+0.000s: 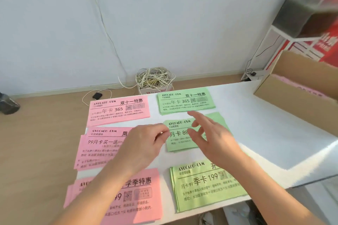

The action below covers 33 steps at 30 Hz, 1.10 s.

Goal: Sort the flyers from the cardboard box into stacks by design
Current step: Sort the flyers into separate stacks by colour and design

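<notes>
While checking the sort, found left hand (144, 144) with thumb and forefinger drawn together at the left edge of the middle green stack (182, 133); cannot tell whether pinching a sheet or merely touching it. Found right hand (210, 137) released, fingers spread, holding nothing, just above the same stack. Noted top sheet there lying askew to those beneath.

Recorded a second green stack (184, 101) just beyond the right fingertips and a third green stack (204, 184) under the right forearm. Recorded pink stacks (95, 150) left of and beneath the left hand and forearm. Located cardboard box (301, 97) well right of the right hand, with pink flyers (300, 87) visible inside; judged sorting unfinished.

Risks, as judged:
- Skewed sheet liable to be dragged off square, or onto the green stack beyond the fingertips, by a careless lift of either hand, so mixing two designs of one colour.
- Pink stacks seen overhanging the counter (265, 124) edge beneath the left forearm, and liable to be swept to the floor by that arm.

Recommend squaring before reaching right for more.
</notes>
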{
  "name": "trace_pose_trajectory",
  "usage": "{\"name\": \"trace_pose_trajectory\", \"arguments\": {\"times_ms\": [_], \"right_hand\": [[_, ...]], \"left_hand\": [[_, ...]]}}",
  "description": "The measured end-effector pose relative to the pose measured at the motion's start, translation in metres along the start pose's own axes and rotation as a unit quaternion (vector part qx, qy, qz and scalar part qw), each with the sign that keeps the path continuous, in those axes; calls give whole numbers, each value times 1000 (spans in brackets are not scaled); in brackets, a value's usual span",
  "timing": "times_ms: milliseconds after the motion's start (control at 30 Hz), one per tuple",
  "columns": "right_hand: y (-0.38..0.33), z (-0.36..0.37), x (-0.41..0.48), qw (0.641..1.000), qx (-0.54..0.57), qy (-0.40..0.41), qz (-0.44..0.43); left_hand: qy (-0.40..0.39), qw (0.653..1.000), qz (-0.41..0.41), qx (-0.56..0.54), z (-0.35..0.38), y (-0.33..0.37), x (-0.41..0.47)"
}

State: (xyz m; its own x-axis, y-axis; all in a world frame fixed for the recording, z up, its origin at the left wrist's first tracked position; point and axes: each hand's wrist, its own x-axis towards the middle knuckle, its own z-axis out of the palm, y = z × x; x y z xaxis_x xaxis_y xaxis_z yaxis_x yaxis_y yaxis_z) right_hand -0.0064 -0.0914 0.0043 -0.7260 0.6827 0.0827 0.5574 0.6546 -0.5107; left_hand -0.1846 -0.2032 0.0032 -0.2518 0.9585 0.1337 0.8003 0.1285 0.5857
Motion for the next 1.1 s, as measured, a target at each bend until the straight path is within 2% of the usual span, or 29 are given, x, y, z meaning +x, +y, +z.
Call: {"name": "trace_pose_trajectory", "arguments": {"times_ms": [200,333,433,533,667,800,833,900,1000,1033,1100], "right_hand": [[79,-64,-4,993,7,90,70],[155,-118,-5,969,-132,142,152],[214,-155,-5,946,-189,118,236],[264,-172,0,925,-195,66,319],[292,-158,0,925,-241,100,278],[269,-142,-16,952,-189,135,200],[259,-140,-20,959,-183,130,174],[243,-146,-23,976,-151,61,145],[238,-188,-17,978,-23,-61,199],[244,-202,-11,974,-14,-76,215],[264,-218,5,962,-64,-118,237]], "left_hand": [[-9,996,82,-42,53,78,70],[-38,991,124,-36,93,125,116],[-56,986,156,-23,124,159,152],[-69,982,177,6,153,188,186],[-71,976,198,52,185,215,231],[-60,972,200,109,199,217,267],[-80,969,187,142,199,212,269],[-130,962,150,185,192,203,265],[-164,956,148,193,177,200,264],[-170,949,167,206,174,204,271],[-214,924,200,247,176,216,291]]}}
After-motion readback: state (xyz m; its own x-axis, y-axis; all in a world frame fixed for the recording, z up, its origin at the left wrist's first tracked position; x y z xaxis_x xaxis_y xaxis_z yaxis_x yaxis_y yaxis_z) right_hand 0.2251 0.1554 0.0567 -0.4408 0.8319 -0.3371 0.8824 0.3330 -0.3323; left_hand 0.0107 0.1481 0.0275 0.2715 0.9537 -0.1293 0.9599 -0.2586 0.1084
